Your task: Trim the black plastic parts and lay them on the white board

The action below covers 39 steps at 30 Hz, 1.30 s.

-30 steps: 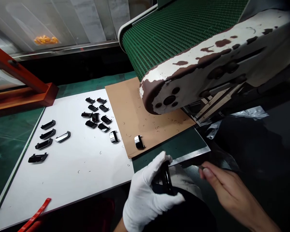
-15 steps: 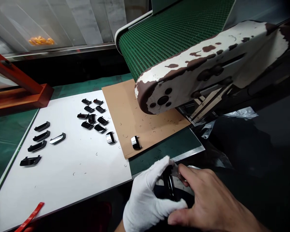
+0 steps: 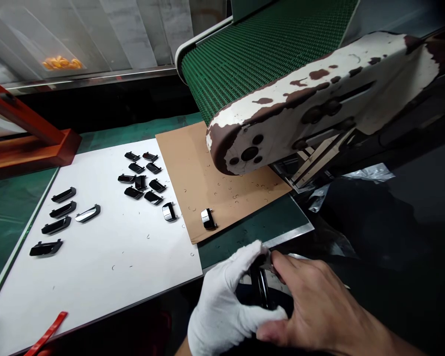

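In my left hand (image 3: 228, 304), which wears a white glove, is a glossy black plastic part (image 3: 261, 287), gripped between thumb and fingers below the table's front edge. My bare right hand (image 3: 315, 304) is closed beside it, its index finger bent at the part's upper end and its thumb near the gloved thumb. What lies between the right fingers is mostly hidden. A similar black part (image 3: 208, 219) rests on the brown cardboard (image 3: 241, 198), and another (image 3: 169, 211) on the white board (image 3: 107, 277) close to the cardboard.
Several black parts (image 3: 154, 198) cluster on the white board, with more (image 3: 55, 225) at its left. Thin curled shavings are scattered around. A green conveyor belt (image 3: 259, 59) overhangs the cardboard. An orange frame (image 3: 63, 148) stands at left; a red strip (image 3: 50, 331) crosses the front edge.
Both hands keep almost the same pose around the black part; the right fingers have shifted slightly to the left. The parts on the board and cardboard have not moved.
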Tool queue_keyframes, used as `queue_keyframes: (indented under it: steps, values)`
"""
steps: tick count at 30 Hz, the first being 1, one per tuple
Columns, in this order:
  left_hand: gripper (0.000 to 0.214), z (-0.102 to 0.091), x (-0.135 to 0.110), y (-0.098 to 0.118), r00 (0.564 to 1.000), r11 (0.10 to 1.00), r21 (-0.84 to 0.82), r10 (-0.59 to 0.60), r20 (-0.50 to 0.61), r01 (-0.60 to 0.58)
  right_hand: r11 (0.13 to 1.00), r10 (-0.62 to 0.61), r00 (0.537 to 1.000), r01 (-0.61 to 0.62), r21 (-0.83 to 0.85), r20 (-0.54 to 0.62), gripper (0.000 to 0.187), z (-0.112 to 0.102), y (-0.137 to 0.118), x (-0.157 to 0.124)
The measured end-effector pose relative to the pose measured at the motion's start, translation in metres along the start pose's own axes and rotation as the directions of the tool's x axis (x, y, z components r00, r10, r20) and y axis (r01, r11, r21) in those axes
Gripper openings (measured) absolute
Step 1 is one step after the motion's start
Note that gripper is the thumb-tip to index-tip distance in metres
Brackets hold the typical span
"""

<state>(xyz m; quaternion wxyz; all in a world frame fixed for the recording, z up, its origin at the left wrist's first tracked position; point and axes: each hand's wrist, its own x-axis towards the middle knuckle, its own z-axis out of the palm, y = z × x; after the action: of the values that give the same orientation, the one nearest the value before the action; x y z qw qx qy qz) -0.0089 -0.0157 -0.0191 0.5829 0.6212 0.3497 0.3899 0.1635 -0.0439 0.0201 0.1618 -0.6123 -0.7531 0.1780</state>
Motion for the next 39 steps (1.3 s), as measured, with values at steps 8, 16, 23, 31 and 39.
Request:
queue_keyframes:
  steps: [8,16,23,31,39]
  values:
    - [0.072,0.005,0.001,0.000,0.998,0.999,0.004,-0.033,-0.046,0.034,0.978,-0.150,0.969,0.117,-0.172,-0.197,0.098,0.004,-0.002,0.003]
    - [0.070,0.010,0.000,0.002,0.995,0.996,-0.073,-0.053,-0.086,0.047,0.966,-0.192,0.958,0.147,-0.211,-0.214,0.098,0.011,0.004,0.004]
    - [0.072,0.011,-0.002,-0.002,0.991,0.995,-0.055,-0.087,-0.101,0.082,0.954,-0.218,0.955,0.164,-0.249,-0.203,0.093,0.013,0.007,0.003]
    - [0.073,0.014,-0.004,-0.005,0.978,0.989,-0.024,-0.148,-0.146,0.146,0.948,-0.244,0.949,0.190,-0.256,-0.198,0.090,0.015,0.006,0.002]
    - [0.072,0.013,-0.005,-0.007,0.977,0.987,-0.046,-0.157,-0.145,0.152,0.947,-0.250,0.950,0.199,-0.253,-0.189,0.087,0.016,0.007,0.001]
